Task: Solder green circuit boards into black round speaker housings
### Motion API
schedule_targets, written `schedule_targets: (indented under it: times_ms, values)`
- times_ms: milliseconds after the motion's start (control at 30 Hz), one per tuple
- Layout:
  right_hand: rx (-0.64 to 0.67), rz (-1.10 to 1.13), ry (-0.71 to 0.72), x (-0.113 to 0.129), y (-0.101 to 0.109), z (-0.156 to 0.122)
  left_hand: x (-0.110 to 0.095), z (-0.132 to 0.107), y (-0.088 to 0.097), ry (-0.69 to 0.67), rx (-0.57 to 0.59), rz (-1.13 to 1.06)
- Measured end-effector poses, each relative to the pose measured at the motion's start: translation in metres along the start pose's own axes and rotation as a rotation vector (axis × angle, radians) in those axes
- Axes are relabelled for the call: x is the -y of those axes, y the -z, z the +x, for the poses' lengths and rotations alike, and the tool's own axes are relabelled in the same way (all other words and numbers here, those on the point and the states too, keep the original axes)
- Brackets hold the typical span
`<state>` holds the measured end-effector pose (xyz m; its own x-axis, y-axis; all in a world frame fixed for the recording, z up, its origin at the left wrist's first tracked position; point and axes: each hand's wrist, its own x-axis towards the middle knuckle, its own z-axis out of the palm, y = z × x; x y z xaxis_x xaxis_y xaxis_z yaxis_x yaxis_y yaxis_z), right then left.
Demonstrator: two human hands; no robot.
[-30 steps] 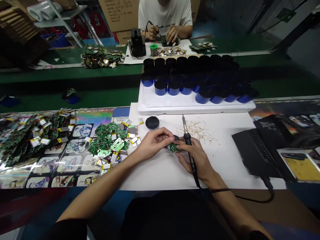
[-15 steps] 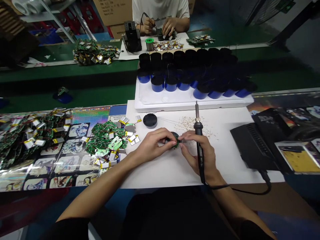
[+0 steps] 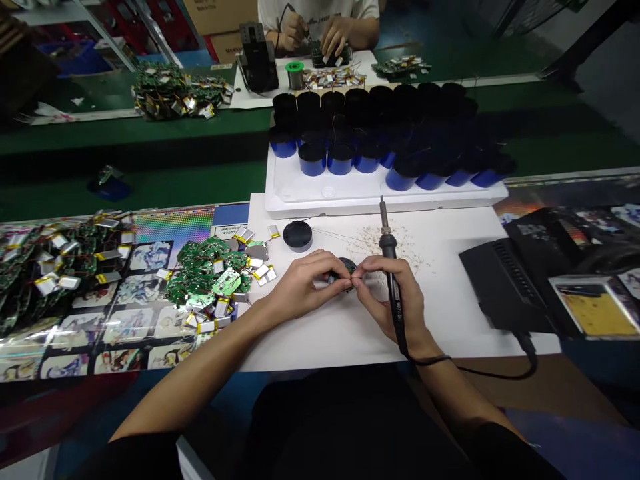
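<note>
My left hand is closed, thumb and index finger pinching at the near edge of a small round black case with a green circuit board in it. The fingers cover most of the board. A soldering iron rests in my right hand, its tip pointing up and away from the board. Thumb and index finger of that hand also pinch, meeting the left fingertips; anything tiny between them is hidden. A round black cap sits beyond my left hand, with thin wires running right from it.
Circuit boards with silver battery cells lie heaped to the left. A white foam tray of blue cups with black tops stands ahead. A black soldering station is on the right. Across the bench, a co-worker's hands handle boards.
My right fingertips have moved in to meet the left ones, and the soldering iron has shifted slightly left. The green board is now more covered. The whole view has moved a little.
</note>
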<state>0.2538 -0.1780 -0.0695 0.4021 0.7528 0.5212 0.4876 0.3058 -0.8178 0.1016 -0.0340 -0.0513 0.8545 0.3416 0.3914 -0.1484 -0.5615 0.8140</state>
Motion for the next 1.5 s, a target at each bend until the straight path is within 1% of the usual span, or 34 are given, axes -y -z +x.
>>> schedule_targets:
  times_ms: [167, 300, 433, 567, 733, 1033, 1267, 1500]
  values:
    - [-0.012, 0.009, -0.003, -0.0019, -0.0006, -0.0002, -0.0001, 0.0004, 0.0005, 0.052, 0.013, -0.006]
    - [0.016, 0.092, 0.040, -0.0003, -0.0010, 0.0030, 0.0016, 0.0001, -0.0002, 0.028, 0.025, -0.013]
    - [0.015, 0.085, 0.048, -0.0003, -0.0015, 0.0037, 0.0010, 0.0004, 0.0003, 0.025, 0.028, -0.011]
    - [-0.024, 0.066, 0.015, -0.0022, -0.0018, 0.0007, -0.0016, 0.0009, 0.0010, 0.043, 0.022, -0.015]
    - [-0.046, 0.069, -0.046, -0.0043, -0.0019, -0.0018, -0.0030, 0.0009, 0.0026, 0.106, -0.011, -0.003]
    - [-0.051, 0.124, -0.044, -0.0083, -0.0029, -0.0038, -0.0064, 0.0021, 0.0038, 0.208, -0.015, -0.071]
    - [-0.073, 0.135, -0.048, -0.0089, -0.0025, -0.0044, -0.0051, 0.0010, 0.0036, 0.222, -0.006, -0.087]
    - [-0.092, 0.099, -0.055, -0.0098, -0.0013, -0.0051, -0.0055, 0.0017, 0.0032, 0.235, -0.015, -0.096]
